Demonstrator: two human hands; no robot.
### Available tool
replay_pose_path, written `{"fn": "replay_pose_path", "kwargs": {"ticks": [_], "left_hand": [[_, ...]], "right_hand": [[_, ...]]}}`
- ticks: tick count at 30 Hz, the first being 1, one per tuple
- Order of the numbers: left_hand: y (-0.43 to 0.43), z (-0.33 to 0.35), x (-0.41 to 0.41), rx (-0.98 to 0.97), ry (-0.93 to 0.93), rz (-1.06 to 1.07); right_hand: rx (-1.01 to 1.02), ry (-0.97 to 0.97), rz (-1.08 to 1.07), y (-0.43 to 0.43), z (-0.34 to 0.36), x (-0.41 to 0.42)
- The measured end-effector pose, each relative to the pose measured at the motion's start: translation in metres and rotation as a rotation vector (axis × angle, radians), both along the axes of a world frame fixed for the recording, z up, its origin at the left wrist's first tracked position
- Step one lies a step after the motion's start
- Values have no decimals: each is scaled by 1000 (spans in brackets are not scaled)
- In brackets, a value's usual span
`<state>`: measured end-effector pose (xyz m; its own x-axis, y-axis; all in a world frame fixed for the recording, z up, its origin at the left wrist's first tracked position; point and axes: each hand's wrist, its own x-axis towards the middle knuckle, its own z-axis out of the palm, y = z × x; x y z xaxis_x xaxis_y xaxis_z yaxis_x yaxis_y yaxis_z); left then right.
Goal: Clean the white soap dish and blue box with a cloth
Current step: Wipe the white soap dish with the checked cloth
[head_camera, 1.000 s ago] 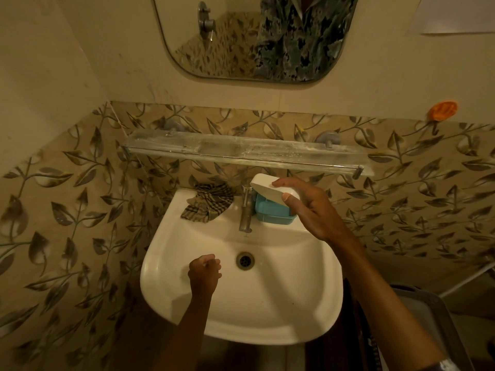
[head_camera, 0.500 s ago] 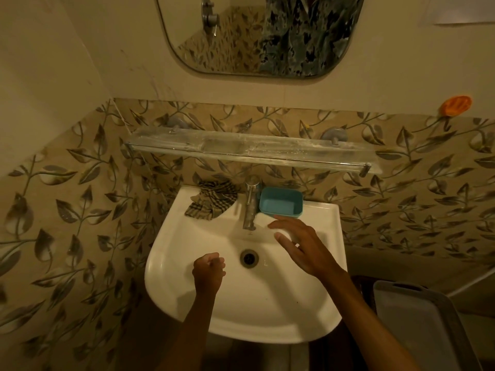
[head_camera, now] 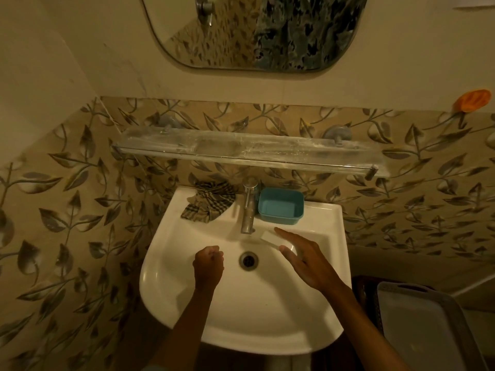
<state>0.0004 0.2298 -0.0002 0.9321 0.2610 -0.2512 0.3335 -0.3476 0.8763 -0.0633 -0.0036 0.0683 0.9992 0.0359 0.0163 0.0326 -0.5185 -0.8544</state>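
The white soap dish lies inside the basin of the white sink, just right of the metal tap and up-right of the drain. The right hand reaches over it with its fingers stretched out straight and a little spread. The forefinger runs along the dish's far edge and the thumb lies across its near end, but I cannot tell whether they press on it or only hover. The left hand is held over the basin left of the drain, curled into a loose fist with nothing visible in it. The blue box stands upright and open-topped on the sink's back ledge, just beside the tap on its right and apart from both hands. The checked cloth is crumpled on the same ledge to the left of the tap, one corner hanging toward the basin, and neither hand touches it. A glass shelf with a metal rail is fixed to the leaf-patterned tiles above the sink, and a mirror hangs above that. A small orange holder sticks to the wall at far right, and a grey tray sits low at the right beside the sink.
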Motion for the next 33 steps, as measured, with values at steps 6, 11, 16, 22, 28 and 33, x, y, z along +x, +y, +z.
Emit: {"fn": "replay_pose_path", "kwargs": {"ticks": [6, 11, 16, 22, 28, 33], "left_hand": [[10, 10, 62, 377, -135, -244], [9, 7, 123, 800, -348, -442], [0, 0, 159, 991, -339, -604], [2, -3, 177, 1094, -251, -530], [14, 11, 164, 1219, -111, -492], [42, 36, 114, 455, -104, -306]], "right_hand": [[186, 136, -121, -11, -34, -11], [687, 473, -473, -20, -44, -15], [1370, 689, -565, -27, -47, -26], [1576, 697, -474, -35, -54, -25], [1646, 654, -372, -31, -38, -20], [1807, 617, -303, -19, -35, -25]]}}
